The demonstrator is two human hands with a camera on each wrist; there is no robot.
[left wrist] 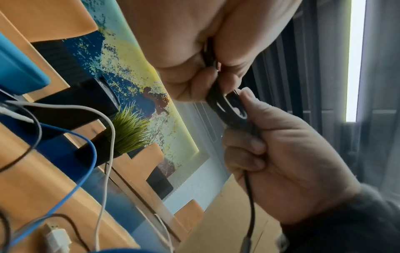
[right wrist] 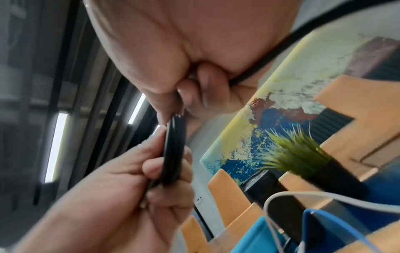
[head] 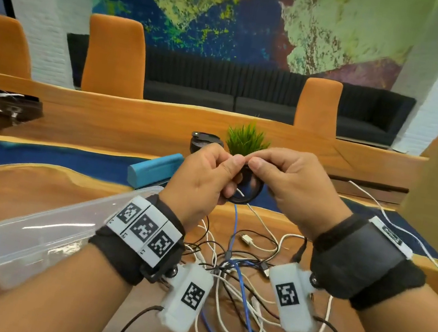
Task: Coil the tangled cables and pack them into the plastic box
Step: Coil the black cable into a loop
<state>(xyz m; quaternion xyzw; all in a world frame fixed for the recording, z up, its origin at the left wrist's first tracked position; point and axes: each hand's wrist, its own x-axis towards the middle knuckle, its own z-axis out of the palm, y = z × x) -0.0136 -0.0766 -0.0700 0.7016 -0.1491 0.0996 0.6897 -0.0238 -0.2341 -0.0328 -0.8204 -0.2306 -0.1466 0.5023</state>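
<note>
A small black cable coil [head: 248, 192] is held up above the table between both hands. My left hand [head: 228, 173] grips its left side with curled fingers. My right hand [head: 265, 170] pinches its top and right side; the thumbs nearly meet over a thin white strip. In the left wrist view the coil [left wrist: 229, 109] sits between my left hand [left wrist: 207, 75] and right hand [left wrist: 249, 123], with a black tail [left wrist: 251, 205] hanging down. The right wrist view shows the coil [right wrist: 174, 150] edge-on. Tangled white, blue and black cables [head: 246, 274] lie below. The clear plastic box [head: 25, 243] lies left.
A blue case [head: 153, 168] lies behind the box. A potted green plant [head: 246, 141] and a black round object [head: 204, 141] stand behind the hands. A white cable [head: 393, 227] trails off to the right. Orange chairs [head: 114, 58] line the table's far side.
</note>
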